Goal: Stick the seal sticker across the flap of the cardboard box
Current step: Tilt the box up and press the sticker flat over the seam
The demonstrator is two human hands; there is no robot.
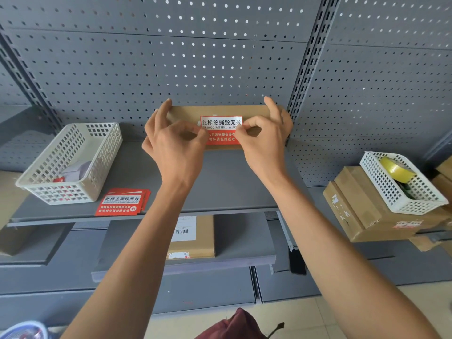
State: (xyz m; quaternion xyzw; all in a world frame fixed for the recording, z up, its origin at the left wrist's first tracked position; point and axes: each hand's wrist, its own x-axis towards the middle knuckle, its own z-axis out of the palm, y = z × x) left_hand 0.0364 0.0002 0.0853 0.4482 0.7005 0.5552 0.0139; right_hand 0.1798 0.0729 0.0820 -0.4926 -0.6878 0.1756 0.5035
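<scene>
A flat brown cardboard box (pixel 254 110) stands at the back of the grey shelf, against the pegboard. A red and white seal sticker (pixel 221 123) with Chinese print lies over its front, white band on top and red part below. My left hand (pixel 171 140) pinches the sticker's left edge with thumb and forefinger, the other fingers resting on the box's left end. My right hand (pixel 265 140) pinches the sticker's right edge, its other fingers hooked over the box's top right corner. The box's ends are hidden by my hands.
A stack of the same red stickers (pixel 122 203) lies at the shelf's (pixel 220 187) front edge. A white basket (pixel 71 162) sits to the left. At right, a white basket with yellow tape (pixel 398 182) rests on cardboard boxes (pixel 362 216). Another box (pixel 193 237) lies on the lower shelf.
</scene>
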